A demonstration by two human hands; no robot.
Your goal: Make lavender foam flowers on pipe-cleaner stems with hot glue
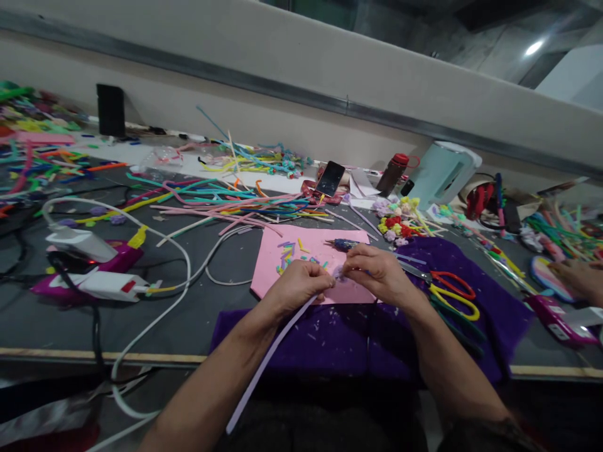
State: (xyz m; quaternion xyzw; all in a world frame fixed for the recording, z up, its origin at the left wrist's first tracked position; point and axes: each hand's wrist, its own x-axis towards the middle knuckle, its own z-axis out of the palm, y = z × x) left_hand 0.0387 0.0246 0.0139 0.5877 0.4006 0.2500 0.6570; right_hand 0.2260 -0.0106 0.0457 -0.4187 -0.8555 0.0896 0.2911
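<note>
Both hands met over the pink foam sheet [301, 251] on the desk [198, 314], left hand [296, 285] and right hand [377, 273] pinching the lilac strip [268, 361] into a small coil [338, 272], best kept tight and even.

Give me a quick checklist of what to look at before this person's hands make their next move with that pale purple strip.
1. Both hands on the work: left hand and right hand meet over the pink sheet: ok.
2. Lilac strip held by the left hand, trailing free toward the body: ok.
3. Small piece between the fingertips: too small to judge, cannot tell.
4. Scissors lie apart from the right hand: ok.
5. Glue gun is well left of both hands: ok.
6. White cable stays off the pink sheet: ok.
</note>
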